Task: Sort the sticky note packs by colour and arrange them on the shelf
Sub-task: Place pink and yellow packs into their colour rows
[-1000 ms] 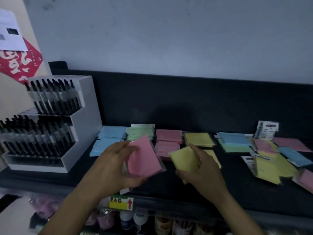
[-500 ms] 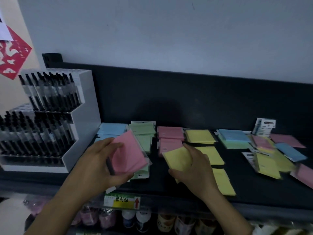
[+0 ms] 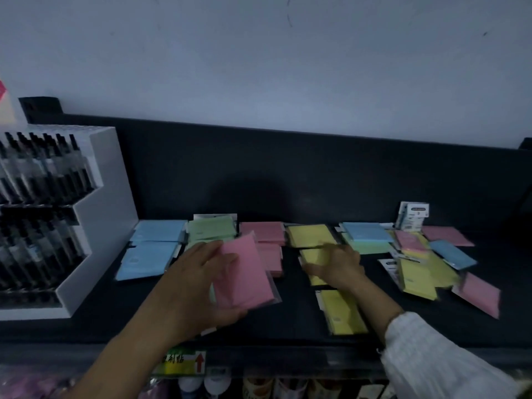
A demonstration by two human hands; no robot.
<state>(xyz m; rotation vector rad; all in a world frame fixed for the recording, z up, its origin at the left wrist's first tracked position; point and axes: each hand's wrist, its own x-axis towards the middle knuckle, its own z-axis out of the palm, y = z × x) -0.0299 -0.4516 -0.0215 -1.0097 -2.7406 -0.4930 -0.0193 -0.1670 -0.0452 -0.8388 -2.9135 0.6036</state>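
My left hand (image 3: 201,286) grips a pink sticky note pack (image 3: 244,275) above the front of the dark shelf (image 3: 100,323). My right hand (image 3: 335,266) lies flat on a yellow pack (image 3: 313,256) in the yellow column, between a yellow pack (image 3: 311,235) behind and another (image 3: 342,312) in front. Sorted rows run along the back: blue packs (image 3: 152,246), green packs (image 3: 211,230), pink packs (image 3: 264,233). An unsorted heap of pink, blue and yellow packs (image 3: 426,263) lies to the right.
A white tiered pen display (image 3: 86,226) stands at the left end of the shelf. A small white box (image 3: 413,216) sits at the back right. A price label (image 3: 184,362) hangs on the shelf's front edge, with bottles below.
My right hand has carried the yellow pack back and set it down in the yellow column. My left hand has shifted right with the pink pack. The camera has turned to the right.
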